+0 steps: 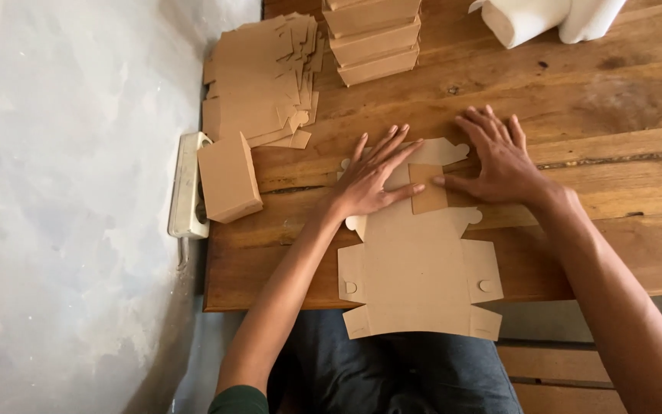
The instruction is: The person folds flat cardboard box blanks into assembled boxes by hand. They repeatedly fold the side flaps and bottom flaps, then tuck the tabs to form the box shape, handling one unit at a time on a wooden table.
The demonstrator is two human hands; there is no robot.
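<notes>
Your hands press a flat box blank at the table's near edge.
Left hand and right hand, fingers spread flat, crease the cardboard blank; one flap folded, rest unfolded; table.

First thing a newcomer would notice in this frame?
Both hands pressing flat on a brown cardboard box blank at the table's near edge: the left hand and right hand hold down a folded flap at its far end. Next, the pile of unfolded blanks at the far left, a stack of folded boxes beside it, and one finished box at the left edge.
</notes>
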